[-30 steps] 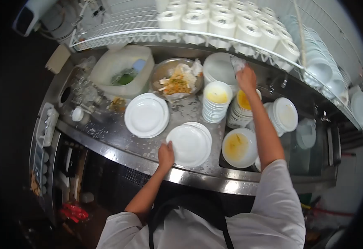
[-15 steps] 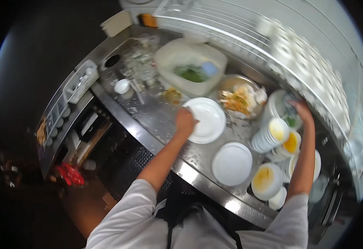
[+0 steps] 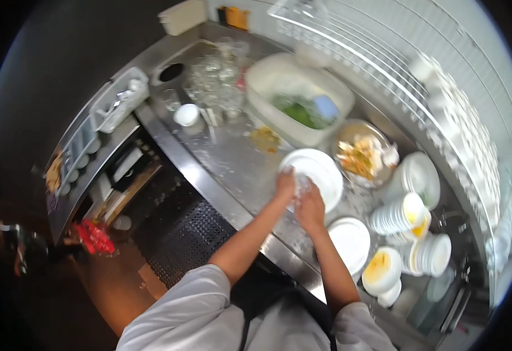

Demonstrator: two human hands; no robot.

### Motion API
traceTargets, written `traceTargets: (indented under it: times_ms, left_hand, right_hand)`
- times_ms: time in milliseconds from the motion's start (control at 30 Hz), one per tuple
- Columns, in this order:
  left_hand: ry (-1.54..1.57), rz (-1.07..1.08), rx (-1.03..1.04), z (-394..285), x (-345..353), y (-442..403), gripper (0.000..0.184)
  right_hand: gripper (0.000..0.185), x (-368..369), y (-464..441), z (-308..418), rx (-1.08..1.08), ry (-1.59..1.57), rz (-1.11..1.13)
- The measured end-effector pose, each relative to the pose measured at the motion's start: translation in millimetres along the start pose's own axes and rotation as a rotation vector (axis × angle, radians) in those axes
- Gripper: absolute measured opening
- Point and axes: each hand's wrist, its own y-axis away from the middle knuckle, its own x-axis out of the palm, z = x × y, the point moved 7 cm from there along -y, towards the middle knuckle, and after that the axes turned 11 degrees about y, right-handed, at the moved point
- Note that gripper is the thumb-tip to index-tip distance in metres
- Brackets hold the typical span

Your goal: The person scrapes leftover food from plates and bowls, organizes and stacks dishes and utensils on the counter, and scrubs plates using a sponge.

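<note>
My left hand [image 3: 286, 186] is at the left edge of a white plate [image 3: 324, 169] on the steel counter, its fingers closed against the rim. Over the same plate is my right hand [image 3: 309, 203], closed around a crumpled translucent wad [image 3: 301, 184] whose material is too blurred to tell. The two hands are close together. A second white plate [image 3: 350, 245] lies just right of my right forearm. Behind the plates are a metal bowl of food scraps [image 3: 363, 157] and a large translucent tub [image 3: 279, 111] with something green inside.
Stacked bowls [image 3: 397, 214], yellow-stained bowls [image 3: 381, 272] and more stacked dishes stand at the right. Glasses [image 3: 221, 79] and a white cup [image 3: 187, 114] are at the back left. A wire rack [image 3: 384, 64] with white cups overhangs the back. A cutlery basket [image 3: 119, 100] sits far left.
The view has swung left. My right hand has come from the round container at the right to the plate, with the translucent wad in it. My left hand has moved to this plate from the other one.
</note>
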Motion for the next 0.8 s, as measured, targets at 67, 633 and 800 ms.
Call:
traceTargets:
  times_ms: [67, 633, 800]
  left_hand:
    - [-0.075, -0.124, 0.132, -23, -24, 10, 0.05]
    - [0.242, 0.106, 0.141, -43, 4, 109, 0.052]
    - [0.65, 0.227, -0.319, -10, 34, 89, 0.056]
  right_hand:
    - [0.041, -4, 15, -37, 0.124, 0.047, 0.03]
    - [0.03, -54, -17, -71, 0.209, 0.001, -0.293]
    - [0.042, -78, 21, -19, 0.03, -0.128, 0.033]
